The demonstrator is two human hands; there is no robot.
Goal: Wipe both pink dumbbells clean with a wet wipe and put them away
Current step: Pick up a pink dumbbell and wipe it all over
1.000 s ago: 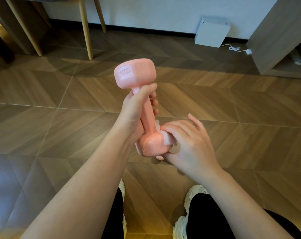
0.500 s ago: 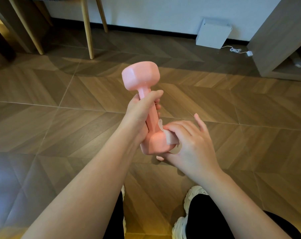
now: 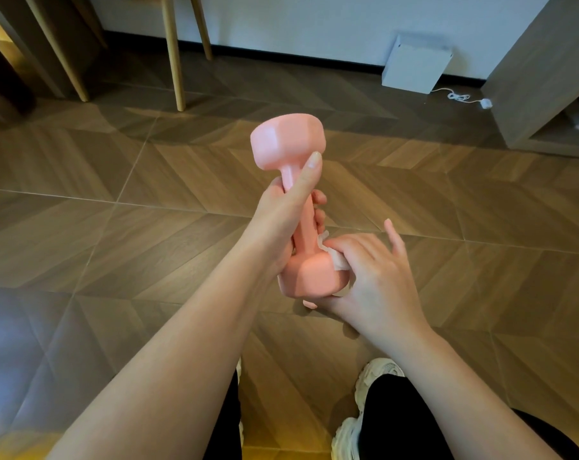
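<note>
Pink dumbbell (image 3: 304,230), held in the air above the wood-patterned floor (image 3: 115,227), nearly upright with its upper head tipped away from the person. The left hand (image 3: 281,220) is wrapped round the handle, thumb laid along the shaft, apparently to steady the weight and present the lower head for cleaning. The right hand (image 3: 377,283) pinches a folded wet wipe (image 3: 338,262) against the side of that lower head, thumb beneath and little finger raised clear. Wiping of this dumbbell appears under way; the second dumbbell is not in view. Beyond stand chair legs (image 3: 175,61) and a white box (image 3: 414,68) against the wall.
</note>
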